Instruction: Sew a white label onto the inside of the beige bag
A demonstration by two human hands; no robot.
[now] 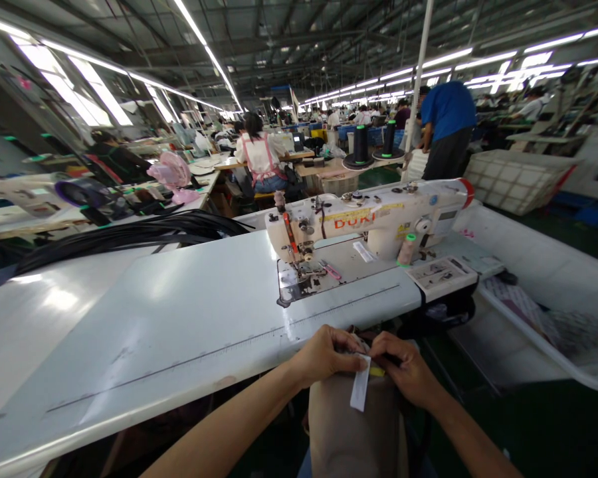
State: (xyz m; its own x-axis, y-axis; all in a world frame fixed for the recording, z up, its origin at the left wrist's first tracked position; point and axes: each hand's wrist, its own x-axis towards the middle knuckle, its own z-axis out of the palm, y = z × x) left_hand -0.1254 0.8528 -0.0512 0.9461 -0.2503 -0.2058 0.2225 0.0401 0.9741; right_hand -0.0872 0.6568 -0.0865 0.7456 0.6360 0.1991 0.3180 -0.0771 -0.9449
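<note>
A brown fabric piece (353, 425) lies over my lap, below the front edge of the sewing table. My left hand (326, 355) pinches a white label strip (360, 392) at the top of the fabric, and the strip hangs down over it. Close beside it, my right hand (403, 365) has its fingers closed at the fabric's upper edge; what exactly they pinch is too small to tell. A bit of yellow material (377, 371) shows between the hands.
Beyond my hands stands a white sewing machine (369, 216) on the pale table (179, 318). Pink-handled snippers (330, 269) lie near its needle. Black strips (129, 232) are heaped at left. A white bin (543, 318) stands at right. Other people work farther back.
</note>
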